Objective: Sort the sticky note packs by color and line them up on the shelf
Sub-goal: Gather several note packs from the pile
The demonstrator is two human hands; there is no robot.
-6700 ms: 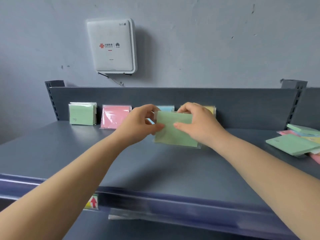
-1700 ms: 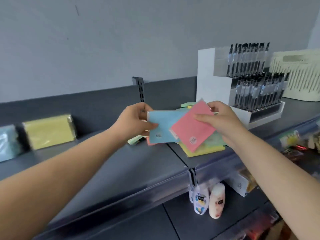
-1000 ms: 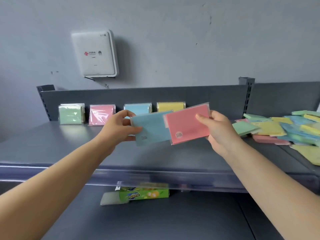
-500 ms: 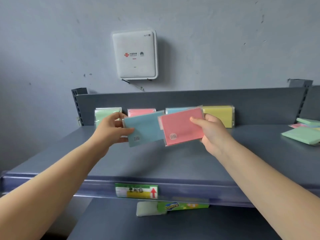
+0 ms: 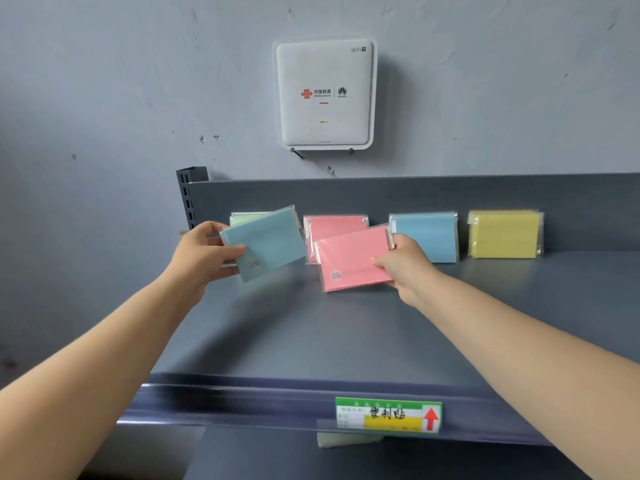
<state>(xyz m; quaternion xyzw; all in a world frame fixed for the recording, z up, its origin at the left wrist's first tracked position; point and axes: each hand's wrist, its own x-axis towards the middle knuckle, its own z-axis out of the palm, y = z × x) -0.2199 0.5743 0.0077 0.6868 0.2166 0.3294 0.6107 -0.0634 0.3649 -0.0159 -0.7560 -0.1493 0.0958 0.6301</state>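
Observation:
My left hand (image 5: pixel 204 252) grips a blue sticky note pack (image 5: pixel 268 242) by its left edge, tilted, above the grey shelf (image 5: pixel 311 334). It covers most of a green stack (image 5: pixel 244 218) leaning on the back panel. My right hand (image 5: pixel 407 263) holds a pink pack (image 5: pixel 353 259) by its right edge, just in front of the leaning pink stack (image 5: pixel 334 225). A blue stack (image 5: pixel 427 237) and a yellow stack (image 5: pixel 504 233) lean against the panel further right.
A white router box (image 5: pixel 323 93) hangs on the wall above the shelf's back panel (image 5: pixel 381 195). A slotted upright (image 5: pixel 188 195) stands at the shelf's left end. A green and yellow price label (image 5: pixel 388 414) sits on the front rail.
Both hands have moved forward toward the back panel with their packs. The pink pack now sits lower, right in front of the pink stack; the blue pack is over the green stack.

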